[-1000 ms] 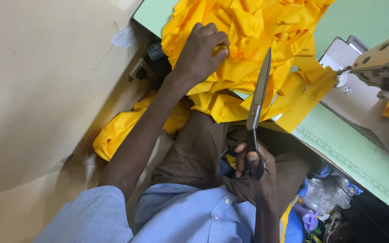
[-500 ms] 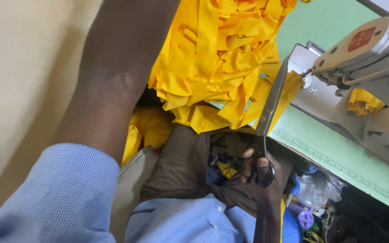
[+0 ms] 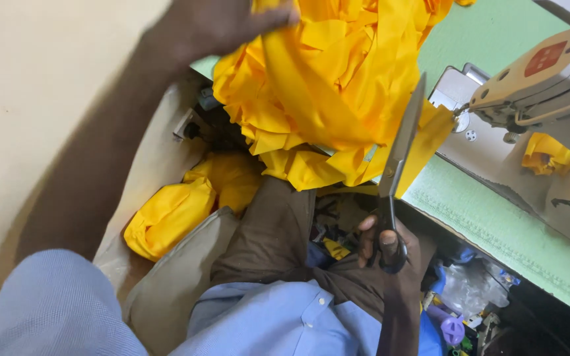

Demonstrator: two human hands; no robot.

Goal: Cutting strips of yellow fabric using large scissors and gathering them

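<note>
My left hand (image 3: 216, 26) grips the top of a heap of yellow fabric strips (image 3: 324, 86) that spills over the near edge of the green sewing table (image 3: 496, 217). My right hand (image 3: 387, 254) holds large scissors (image 3: 400, 151) by their black handles, low by my lap. The closed blades point up and lie against a yellow strip hanging off the table edge. My brown trousers (image 3: 272, 231) and blue shirt (image 3: 265, 323) fill the bottom of the view.
A cream sewing machine (image 3: 549, 86) stands on the table at the right, with yellow cloth (image 3: 549, 153) under its arm. More yellow fabric (image 3: 186, 204) lies bundled on the floor at the left by a beige wall (image 3: 34, 99). Assorted clutter (image 3: 470, 296) sits under the table.
My left hand has lifted off the lower heap and now grasps its top. The scissors have stayed upright in my right hand, against the hanging strip. The camera has shifted.
</note>
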